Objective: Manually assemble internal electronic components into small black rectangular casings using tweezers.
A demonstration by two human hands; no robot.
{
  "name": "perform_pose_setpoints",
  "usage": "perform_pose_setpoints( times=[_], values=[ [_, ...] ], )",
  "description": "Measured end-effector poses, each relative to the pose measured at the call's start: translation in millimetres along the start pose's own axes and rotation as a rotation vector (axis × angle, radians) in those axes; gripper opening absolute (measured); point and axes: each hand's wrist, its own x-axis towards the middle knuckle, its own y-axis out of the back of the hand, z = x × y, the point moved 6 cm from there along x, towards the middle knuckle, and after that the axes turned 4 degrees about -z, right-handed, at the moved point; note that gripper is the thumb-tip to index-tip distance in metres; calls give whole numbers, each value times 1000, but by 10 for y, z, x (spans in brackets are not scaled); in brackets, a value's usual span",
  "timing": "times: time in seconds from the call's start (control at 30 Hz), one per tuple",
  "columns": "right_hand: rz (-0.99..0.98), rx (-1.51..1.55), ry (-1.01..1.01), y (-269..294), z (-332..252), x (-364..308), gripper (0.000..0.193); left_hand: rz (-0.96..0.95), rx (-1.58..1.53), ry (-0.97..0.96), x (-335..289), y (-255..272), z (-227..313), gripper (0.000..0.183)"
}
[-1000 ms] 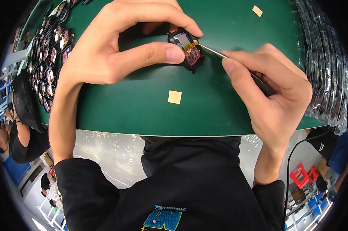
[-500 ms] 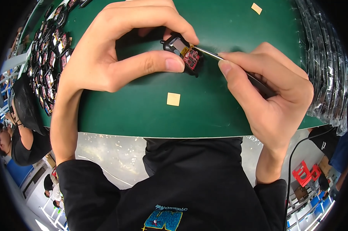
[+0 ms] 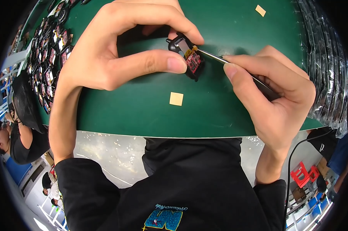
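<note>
- We see a slight shift: the device (image 3: pixel 189 56) leans a little more over in our left hand (image 3: pixel 97 50), its lower end sitting a touch nearer our body than half a second ago.
- The tool (image 3: pixel 212 56) has kept its tip at the outer end of the amber tape (image 3: pixel 188 52), and that tip now shows clear of our left fingertip; we judge that the fine work at this spot is unfinished.
- Our left grip is clamped on the device, thumb on the near side, fingers on the far side. Our right hand (image 3: pixel 276 94) is closed around the tool; whether its tip pinches the tape, we cannot tell.
- The device is held over the tabletop (image 3: pixel 143 111), beyond the yellow square (image 3: pixel 176 99).
- It is small, black and open, with a red board (image 3: pixel 195 62), a grey part (image 3: pixel 182 47) and the tape between them.
</note>
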Motion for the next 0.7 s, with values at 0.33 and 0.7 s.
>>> perform_pose_setpoints(
  times=[0.33,0.7],
  values=[
    [-21,6,-36,-2,14,-2,15,4,30,1,2,-22,3,51],
    [13,42,-53,-20,-26,-10,14,4,21,37,4,-12,24,49]
  ],
)
